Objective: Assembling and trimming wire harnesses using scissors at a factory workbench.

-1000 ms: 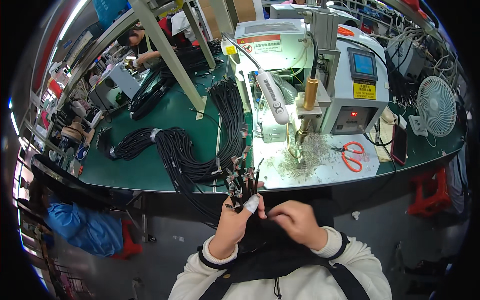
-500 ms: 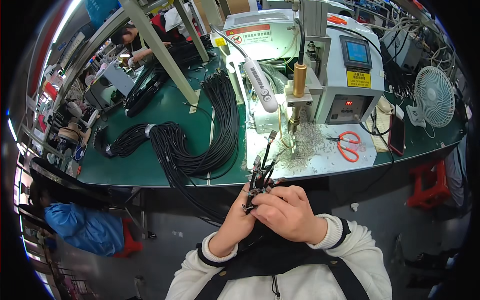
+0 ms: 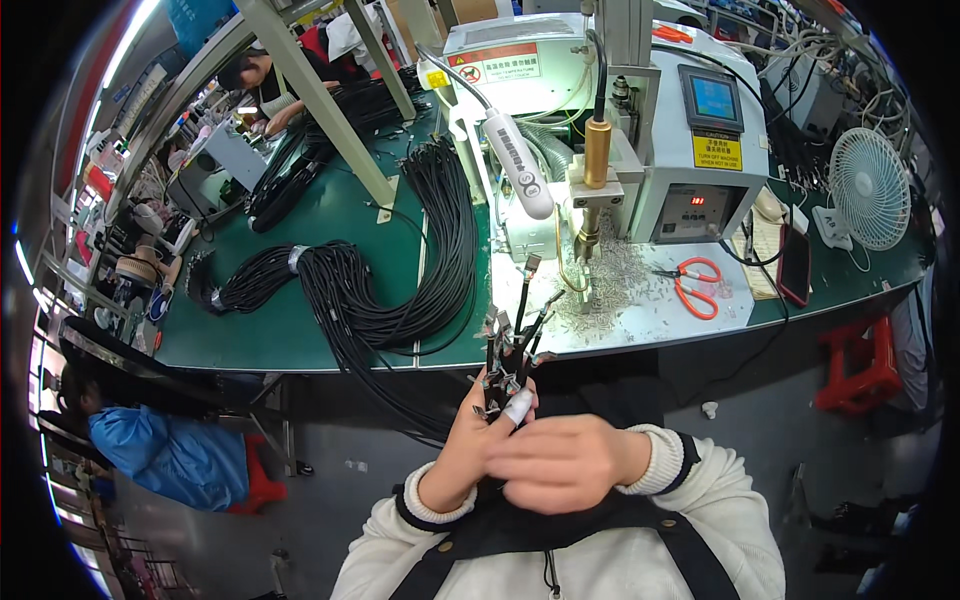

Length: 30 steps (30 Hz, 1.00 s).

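Note:
My left hand (image 3: pixel 468 447) grips a bunch of black cables (image 3: pixel 508 352) whose metal-tipped ends stick up like a fan in front of my chest. A white tape wrap sits on one finger. My right hand (image 3: pixel 560 462) lies across the left one, fingers curled against the base of the bunch. Both hands hover below the front edge of the green workbench (image 3: pixel 290 330), just short of the white welding machine (image 3: pixel 640 150) with its brass-coloured head (image 3: pixel 597 160).
Large bundles of black cables (image 3: pixel 370 290) lie across the bench. Red-handled scissors (image 3: pixel 692 285), metal scraps, a dark phone (image 3: pixel 796 265) and a white fan (image 3: pixel 868 190) sit to the right. A red stool (image 3: pixel 860 370) stands below. Other people work at far left.
The cable ends have shifted a little to the right and fanned out. My right hand has closed over the left hand at the base of the bunch.

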Motion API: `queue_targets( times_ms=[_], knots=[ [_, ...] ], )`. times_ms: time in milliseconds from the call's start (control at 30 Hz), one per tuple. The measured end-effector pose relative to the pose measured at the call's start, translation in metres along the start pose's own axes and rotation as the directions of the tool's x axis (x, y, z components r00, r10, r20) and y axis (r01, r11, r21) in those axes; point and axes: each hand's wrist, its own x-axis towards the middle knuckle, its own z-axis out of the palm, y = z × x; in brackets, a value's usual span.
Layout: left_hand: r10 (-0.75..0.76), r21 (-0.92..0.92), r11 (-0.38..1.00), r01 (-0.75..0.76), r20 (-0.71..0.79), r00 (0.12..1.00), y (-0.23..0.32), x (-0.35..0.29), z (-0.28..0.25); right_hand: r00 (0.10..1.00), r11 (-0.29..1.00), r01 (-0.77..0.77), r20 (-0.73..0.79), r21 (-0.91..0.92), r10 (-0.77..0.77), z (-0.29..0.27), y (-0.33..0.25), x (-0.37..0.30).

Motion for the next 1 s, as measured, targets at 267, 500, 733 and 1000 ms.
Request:
queue_targets(
  times_ms=[267,500,733,1000],
  knots=[
    [0.243,0.156,0.956,-0.248,0.051,0.969,-0.011,0.004,-0.005,0.818,0.870,-0.480,-0.300,0.118,0.492,0.016,0.002,-0.002],
    [0.228,0.122,0.963,-0.242,0.113,0.967,-0.009,0.001,-0.003,0.887,0.909,-0.394,-0.201,0.138,0.415,0.012,0.003,-0.002],
    [0.205,0.131,0.968,-0.216,0.090,0.975,-0.008,0.007,-0.002,0.944,0.924,-0.330,-0.045,-0.195,0.328,0.003,0.012,-0.001],
    [0.173,0.106,0.977,-0.188,0.132,0.976,-0.001,0.008,0.002,0.983,0.903,-0.109,0.091,-0.416,0.160,-0.011,0.014,0.006]
  ],
)
